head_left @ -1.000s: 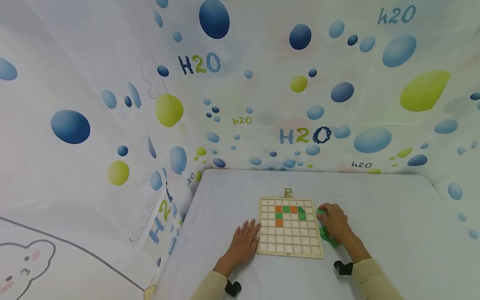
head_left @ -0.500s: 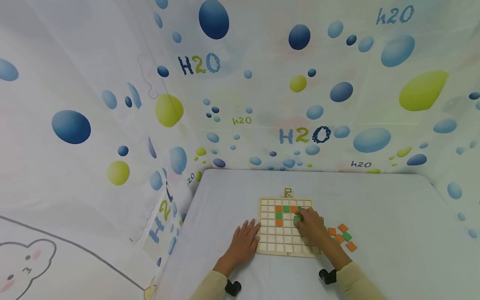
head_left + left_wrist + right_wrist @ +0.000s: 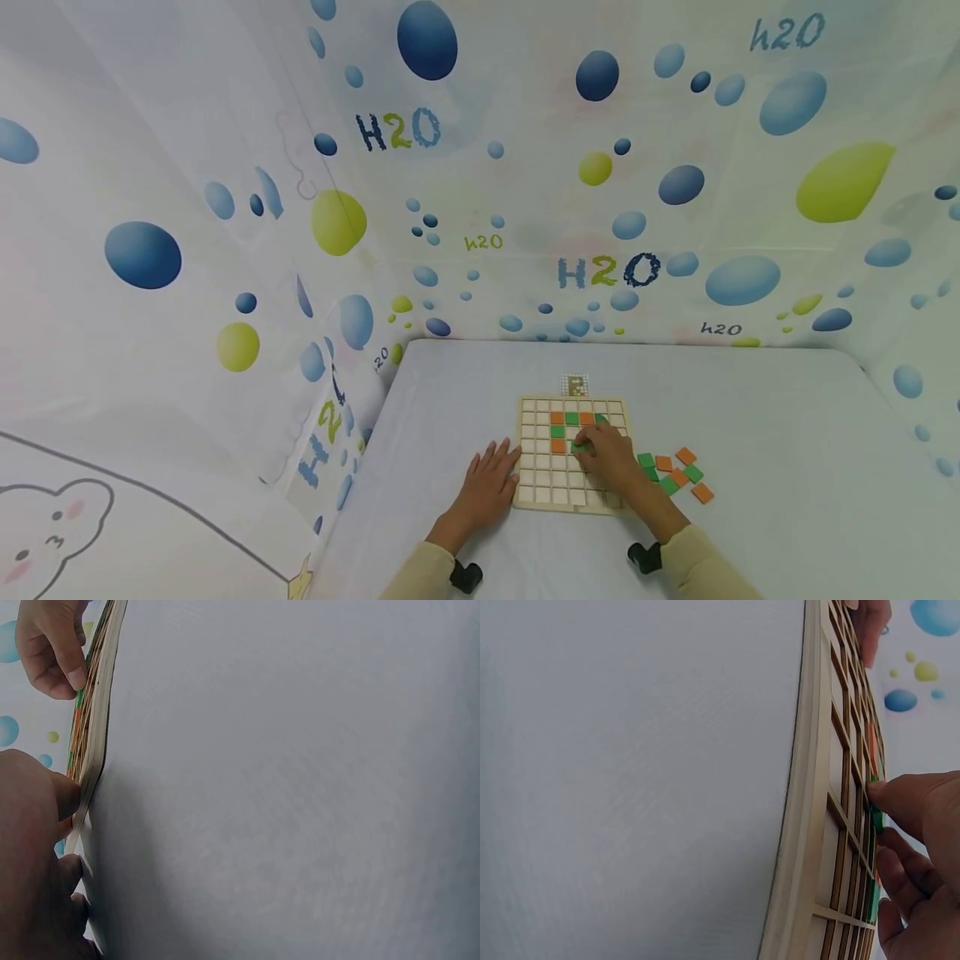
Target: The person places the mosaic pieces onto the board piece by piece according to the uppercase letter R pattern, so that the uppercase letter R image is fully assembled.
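Observation:
A wooden grid board (image 3: 542, 492) lies on the white table, with orange and green tiles set in its upper rows. My right hand (image 3: 587, 446) reaches over the middle of the board and pinches a green tile (image 3: 578, 447) down at a cell just right of the lower orange tile. In the right wrist view the thumb and fingers (image 3: 900, 796) hold that green tile (image 3: 875, 820) against the grid (image 3: 832, 825). My left hand (image 3: 498, 463) lies flat on the table, its straight fingers touching the board's left edge (image 3: 95, 735).
Several loose orange and green tiles (image 3: 677, 472) lie on the table right of the board. A small pattern card (image 3: 575, 385) sits just behind the board. Bubble-print curtain walls close in the back and left sides.
My right hand left the loose tile pile and carried a green tile leftward onto the board's middle. The pile is now uncovered. My left hand has stayed put.

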A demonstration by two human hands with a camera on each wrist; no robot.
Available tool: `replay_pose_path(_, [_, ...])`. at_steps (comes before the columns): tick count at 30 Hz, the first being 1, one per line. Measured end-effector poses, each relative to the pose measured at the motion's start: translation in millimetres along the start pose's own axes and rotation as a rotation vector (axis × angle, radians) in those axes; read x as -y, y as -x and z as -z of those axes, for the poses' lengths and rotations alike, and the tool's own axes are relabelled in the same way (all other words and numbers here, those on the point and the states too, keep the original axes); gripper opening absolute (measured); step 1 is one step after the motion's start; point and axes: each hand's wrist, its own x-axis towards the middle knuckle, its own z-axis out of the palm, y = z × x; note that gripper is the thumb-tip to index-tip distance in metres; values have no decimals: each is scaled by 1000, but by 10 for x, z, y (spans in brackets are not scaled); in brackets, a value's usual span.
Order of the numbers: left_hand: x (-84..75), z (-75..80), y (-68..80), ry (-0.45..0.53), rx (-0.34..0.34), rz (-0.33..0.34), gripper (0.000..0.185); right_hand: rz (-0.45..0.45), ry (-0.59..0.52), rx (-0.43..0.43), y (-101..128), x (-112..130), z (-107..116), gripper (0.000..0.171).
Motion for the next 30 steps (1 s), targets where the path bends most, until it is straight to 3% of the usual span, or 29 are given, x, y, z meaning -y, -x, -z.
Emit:
replay_pose_path(7, [8, 1, -36, -23, 45, 34, 49, -4, 6, 5, -23, 15, -40, 8])
replay_pose_path(13, [17, -19, -24, 14, 7, -2, 48, -14, 20, 0, 12, 35, -58, 8])
replay_pose_path(18, [14, -29, -13, 33, -13, -10, 47, 1, 28, -29, 48, 51, -57, 8])
replay_pose_path(25, [-10, 26, -23, 5, 27, 22, 49, 57, 26, -98, 144, 42, -21, 10])
replay_pose_path(30, [-21, 40, -17, -8, 38, 31, 49, 20, 20, -153, 261, -44, 88, 10])
